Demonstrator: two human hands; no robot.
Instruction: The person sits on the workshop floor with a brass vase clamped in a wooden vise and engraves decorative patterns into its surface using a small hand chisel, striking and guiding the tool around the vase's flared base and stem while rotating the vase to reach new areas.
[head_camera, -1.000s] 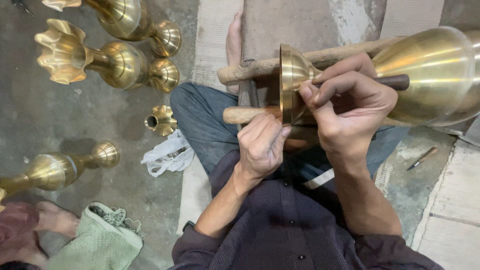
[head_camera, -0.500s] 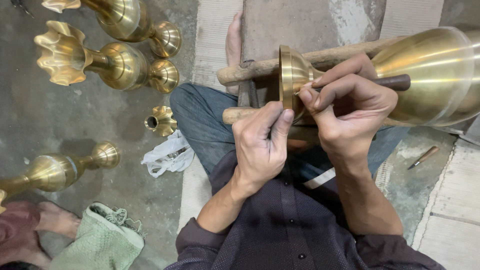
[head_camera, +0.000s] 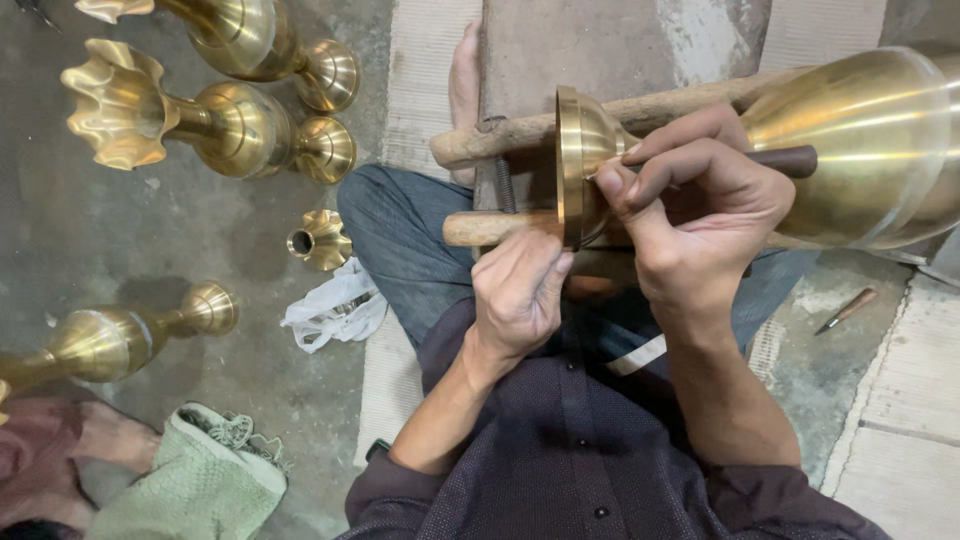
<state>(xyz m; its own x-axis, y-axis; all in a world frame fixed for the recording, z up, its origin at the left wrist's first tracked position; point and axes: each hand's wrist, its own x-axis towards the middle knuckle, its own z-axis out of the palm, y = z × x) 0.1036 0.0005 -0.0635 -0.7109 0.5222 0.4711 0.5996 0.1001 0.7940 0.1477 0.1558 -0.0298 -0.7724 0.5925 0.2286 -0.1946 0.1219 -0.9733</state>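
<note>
brass vase (head_camera: 800, 150) lies sideways, foot leftward; left hand (head_camera: 520, 295) steadies its foot, right hand (head_camera: 700, 215) pinches a tool.

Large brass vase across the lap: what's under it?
Two rough wooden bars run under the large brass vase, joined by a threaded bolt. The left hand rests at the lower bar. The right hand covers the vase's neck and the support there.

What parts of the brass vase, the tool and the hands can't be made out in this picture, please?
Head view only:
- Tool tip: hidden behind the right hand and its fingers.
- Brass vase: body cut off by the right edge.
- Left hand: fingertips hidden under the vase foot, grip unclear.
</note>
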